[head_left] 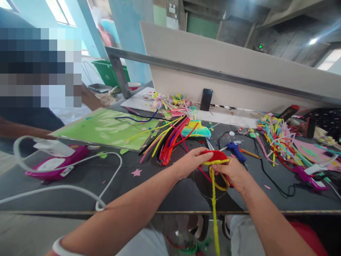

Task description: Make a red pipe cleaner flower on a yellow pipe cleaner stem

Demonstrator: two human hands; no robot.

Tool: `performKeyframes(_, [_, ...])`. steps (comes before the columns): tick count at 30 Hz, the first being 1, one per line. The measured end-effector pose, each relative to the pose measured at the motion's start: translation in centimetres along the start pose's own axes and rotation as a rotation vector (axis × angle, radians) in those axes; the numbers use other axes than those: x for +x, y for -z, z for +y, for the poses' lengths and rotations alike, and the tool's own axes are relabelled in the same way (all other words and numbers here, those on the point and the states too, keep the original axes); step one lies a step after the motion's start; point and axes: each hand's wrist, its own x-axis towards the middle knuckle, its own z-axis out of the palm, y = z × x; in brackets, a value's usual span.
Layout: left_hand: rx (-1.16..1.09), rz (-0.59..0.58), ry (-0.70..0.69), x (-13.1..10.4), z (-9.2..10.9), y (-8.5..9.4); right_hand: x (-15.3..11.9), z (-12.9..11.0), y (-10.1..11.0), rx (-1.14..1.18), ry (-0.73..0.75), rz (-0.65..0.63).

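Note:
Between my two hands, near the table's front edge, is a red felt-like piece (216, 156) with a yellow strip along its lower side. My left hand (195, 160) pinches its left end, and my right hand (234, 172) grips the right end from below. A yellow pipe cleaner (214, 213) hangs from it, past the table edge. Below my right fingers a yellow-brown roll of tape (221, 185) shows in part. Just beyond lies a bundle of coloured pipe cleaners (170, 145), with a yellow and turquoise piece (196, 129) behind it.
A blue glue gun (236, 152) with a black cord lies right of my hands. A phone (206, 100) leans on the back board. Pipe-cleaner flowers (269, 133) pile at right. A green sheet (106, 128) and magenta power strip (57, 163) lie left, near a person (26, 121).

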Motion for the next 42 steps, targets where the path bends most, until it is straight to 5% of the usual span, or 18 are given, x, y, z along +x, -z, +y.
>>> performKeyframes(6, [-0.116,0.148,-0.034,0.6,-0.3,0.8,-0.3,-0.6,0.6,0.031,0.060,0.109])
performKeyframes(14, [0.010,0.088,0.028,0.7,-0.7,1.3,-0.1,-0.4,1.9,0.116,0.072,0.155])
performKeyframes(30, [0.037,0.100,0.019,0.8,-0.6,1.1,-0.5,-0.6,0.9,0.093,0.136,0.118])
performKeyframes(36, [0.577,0.345,-0.408,0.6,-0.6,0.9,-0.6,-0.7,0.3,0.109,0.110,0.129])
performKeyframes(42, [0.857,0.304,-0.680,0.1,-0.3,0.5,-0.5,-0.5,-0.5,0.168,0.068,0.099])
